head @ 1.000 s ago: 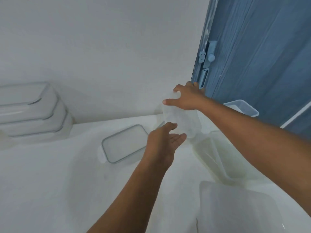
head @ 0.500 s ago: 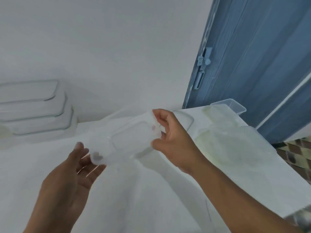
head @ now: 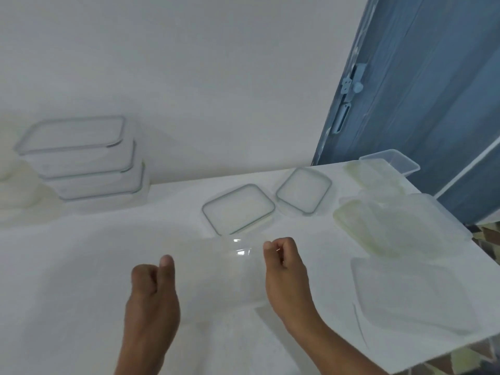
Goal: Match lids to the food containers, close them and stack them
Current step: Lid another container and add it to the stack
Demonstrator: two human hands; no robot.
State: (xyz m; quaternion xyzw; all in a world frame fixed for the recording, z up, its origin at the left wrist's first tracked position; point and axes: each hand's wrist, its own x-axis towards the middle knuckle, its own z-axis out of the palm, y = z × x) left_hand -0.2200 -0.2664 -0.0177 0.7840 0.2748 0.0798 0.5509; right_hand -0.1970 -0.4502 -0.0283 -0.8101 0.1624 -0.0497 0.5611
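A clear plastic container, hard to make out against the white table, sits low in front of me. My left hand holds its left end with curled fingers. My right hand pinches its right edge. Behind it lie two flat lids with grey-green seals, one in the middle and one further right. A stack of three closed containers stands at the back left.
Yellowish lids and containers crowd the right side of the table. A clear open tub is at the back right corner, and a large clear piece lies at the near right. A blue door stands beyond the table's right edge.
My right hand carried the clear container from the back right toward me. My left hand joined it, and now both hands hold it low over the table's front middle.
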